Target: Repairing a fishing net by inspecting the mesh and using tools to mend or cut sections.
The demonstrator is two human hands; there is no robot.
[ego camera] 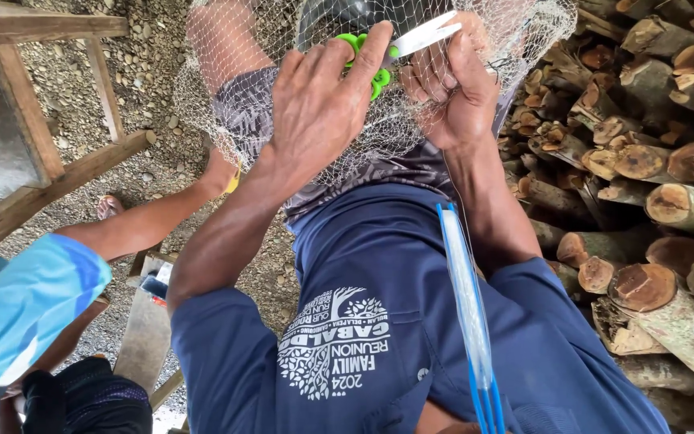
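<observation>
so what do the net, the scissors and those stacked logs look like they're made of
Net: thin pale filament mesh, likely nylon, see-through and slightly glossy. Scissors: bright green handles, probably plastic, with shiny silver blades, apparently metal. Logs: raw wood, rough bark and pale cut ends.

Place: I was in an outdoor rural yard.
Ground: loose gravel lay under me.
Right side: cut logs were stacked.
Left side: rough wooden frame stood.
</observation>
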